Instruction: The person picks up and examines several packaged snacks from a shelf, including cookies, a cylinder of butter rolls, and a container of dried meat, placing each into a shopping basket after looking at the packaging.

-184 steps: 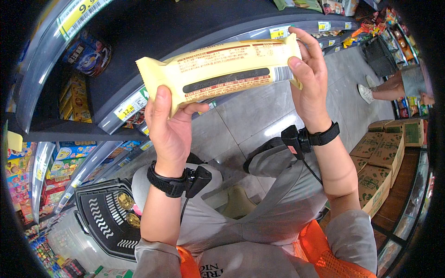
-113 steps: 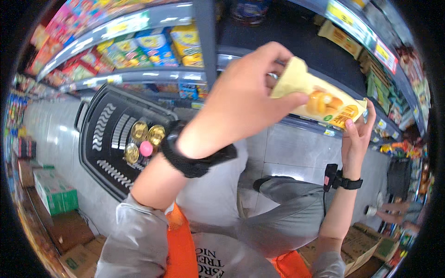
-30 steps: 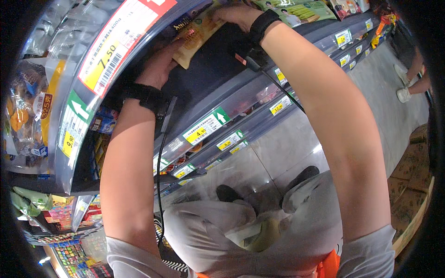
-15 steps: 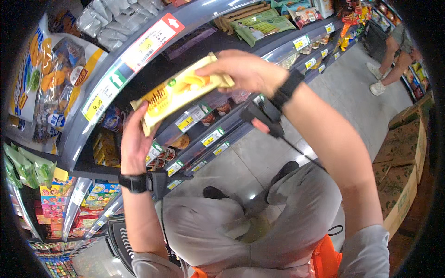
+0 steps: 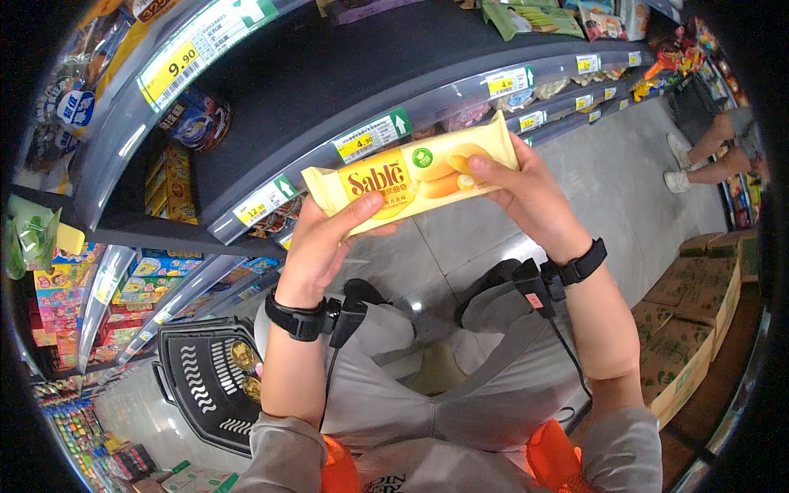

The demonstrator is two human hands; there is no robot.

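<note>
A long cream-yellow biscuit packet (image 5: pixel 423 168) lies nearly level across my two hands in front of the shelf edge, its printed front with pictured biscuits turned up toward me. My left hand (image 5: pixel 325 242) grips its left end, thumb pressed on the front. At the other end my right hand (image 5: pixel 526 197) holds it, thumb over the biscuit picture and fingers behind. Both wrists wear black straps with small cabled devices. Just beyond the packet is a dark shelf (image 5: pixel 333 70) with a clear label strip along its edge.
Bagged snacks (image 5: pixel 534 20) sit at the shelf's far end. A black basket (image 5: pixel 214 386) holding gold-coloured items stands at my lower left, below colourful boxed goods (image 5: pixel 62 292). Cardboard cartons (image 5: pixel 690 329) line my right. Another person's legs (image 5: pixel 699 160) show at the upper right.
A second ago both hands were deep in the shelf with the packet. They have drawn it out and toward me, and its front now faces more squarely up.
</note>
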